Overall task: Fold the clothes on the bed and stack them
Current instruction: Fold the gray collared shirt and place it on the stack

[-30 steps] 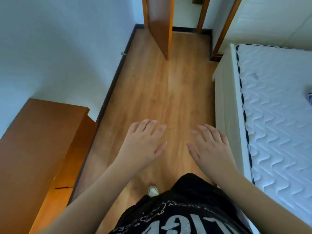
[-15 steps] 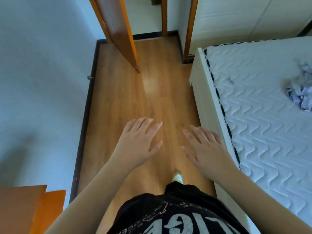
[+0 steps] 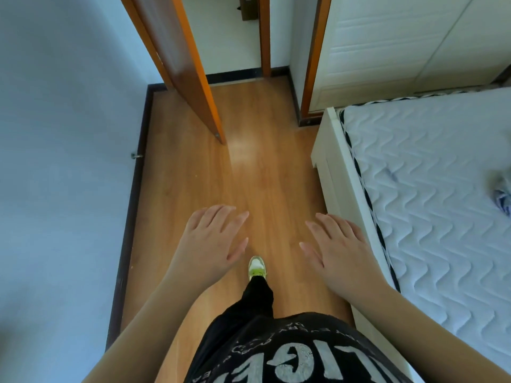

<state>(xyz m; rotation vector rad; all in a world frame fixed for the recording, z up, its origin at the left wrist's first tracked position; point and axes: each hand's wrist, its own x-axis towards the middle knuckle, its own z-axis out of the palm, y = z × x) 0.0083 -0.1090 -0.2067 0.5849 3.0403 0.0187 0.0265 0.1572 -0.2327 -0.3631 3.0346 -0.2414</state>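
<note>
Cut off at the right frame edge: a crumpled blue-and-white garment [image 3: 502,193] on the bed [image 3: 431,205], blurred, kind unclear. Held flat over the wooden floor [image 3: 265,172], fingers spread, nothing grasped: left hand [image 3: 211,246], right hand [image 3: 338,250].

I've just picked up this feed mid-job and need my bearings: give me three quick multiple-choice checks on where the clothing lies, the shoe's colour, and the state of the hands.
1. Where is the crumpled garment?
A. on the floor
B. on the mattress, at the frame's right edge
C. in the left hand

2. What colour is the shoe?
A. red
B. black
C. white and lime green

3. What state are the left hand and right hand in?
A. both open and empty
B. both gripping cloth
C. one fisted on the door

Answers: 1 B, it lies on the quilted surface; 2 C, a white toe with green laces; 3 A, fingers spread over the wooden floor, holding nothing.
</note>
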